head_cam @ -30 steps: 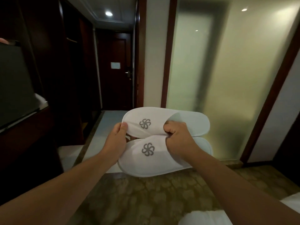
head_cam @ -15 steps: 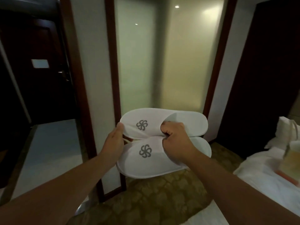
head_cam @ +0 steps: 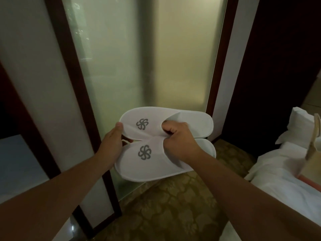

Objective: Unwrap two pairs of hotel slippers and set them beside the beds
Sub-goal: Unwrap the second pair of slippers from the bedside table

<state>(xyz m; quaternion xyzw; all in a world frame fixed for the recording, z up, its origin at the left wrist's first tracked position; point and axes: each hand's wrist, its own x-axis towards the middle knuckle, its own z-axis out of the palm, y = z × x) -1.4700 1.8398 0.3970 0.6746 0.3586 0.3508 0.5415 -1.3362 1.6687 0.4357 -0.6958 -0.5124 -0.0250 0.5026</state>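
Observation:
A pair of white hotel slippers, each with a grey swirl logo, is held side by side in the air in front of me. The far slipper (head_cam: 191, 122) lies above the near slipper (head_cam: 139, 164), toes pointing left. My left hand (head_cam: 112, 141) grips the toe ends from the left, thumb on the far slipper. My right hand (head_cam: 178, 140) pinches the upper flaps of both slippers where they meet. No wrapper shows on them.
A frosted glass panel (head_cam: 147, 66) in a dark wooden frame (head_cam: 74, 84) stands just ahead. A bed with white linen (head_cam: 281, 167) is at the right, with a tan paper bag (head_cam: 312, 153) on it. Patterned carpet (head_cam: 170, 206) lies below.
My view has swung right: the dark hallway and door have left the frame, and the bed has come in at the right. Both hands keep the same hold on the slippers.

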